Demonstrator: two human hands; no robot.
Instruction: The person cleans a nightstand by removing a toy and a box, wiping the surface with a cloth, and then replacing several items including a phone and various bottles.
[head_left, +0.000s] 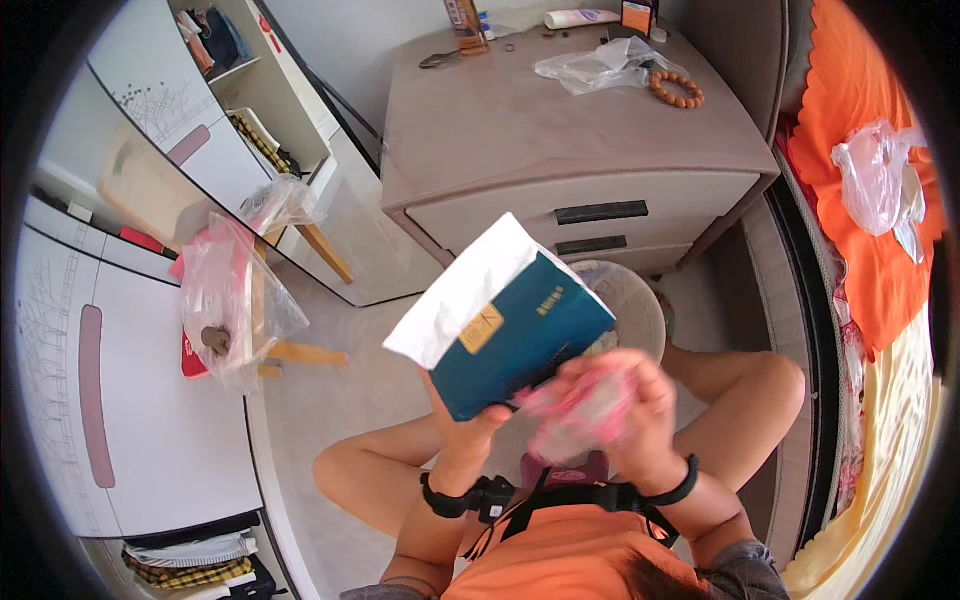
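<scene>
My left hand (466, 431) grips the lower left corner of a dark teal book or flat box (517, 341); which of the two I cannot tell. Its face bears a gold patch and small gold writing. A creased white sheet or flap (469, 292) extends along its upper left side. In my right hand (641, 405) is a bunched pink-and-white cloth or wrapper (581, 416), blurred by motion. It overlaps the lower right edge of the teal item. Behind that item stands a pale round bin (641, 304), partly hidden.
A nightstand (480, 135) stands ahead, bearing a clear plastic bag (600, 66), a bead bracelet (676, 90) and a bottle (466, 28). To the left are a wooden chair (307, 352) with a plastic bag (232, 300), a mirror (367, 255) and a white cabinet (172, 420). A bed (847, 225) borders the right.
</scene>
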